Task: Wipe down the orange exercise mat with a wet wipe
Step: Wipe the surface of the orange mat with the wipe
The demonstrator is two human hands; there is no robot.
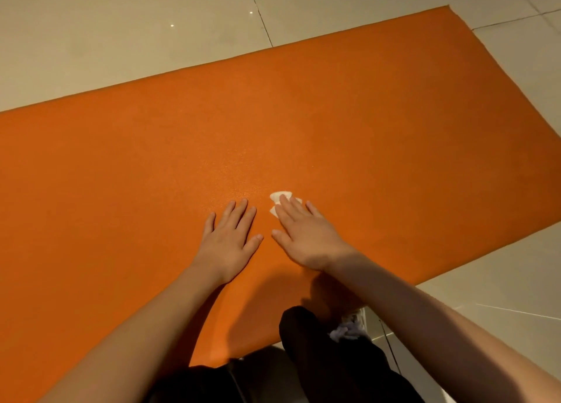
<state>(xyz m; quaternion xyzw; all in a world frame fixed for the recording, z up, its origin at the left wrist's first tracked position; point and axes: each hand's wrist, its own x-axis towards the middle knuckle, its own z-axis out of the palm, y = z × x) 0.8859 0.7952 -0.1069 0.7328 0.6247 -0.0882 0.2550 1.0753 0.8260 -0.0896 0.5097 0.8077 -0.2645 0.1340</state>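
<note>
On the orange exercise mat [91,175], the left hand [229,238] is lying flat with straight fingers, and just beside it the wet wipe [280,196] is being pressed down under the straight fingers of the right hand [303,235]. The wiping probably calls for even pressure, overlapping strokes, and the left hand anchoring the mat. The mat is looking matte, finely pebbled and rectangular, the wipe is showing as a small crumpled white wad, and the floor tiles [516,281] are gleaming smooth.

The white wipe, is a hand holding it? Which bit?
Not gripped. The right hand presses the wet wipe flat onto the orange mat with straight fingers, covering its near part. The left hand rests flat on the mat, holding nothing.
</note>
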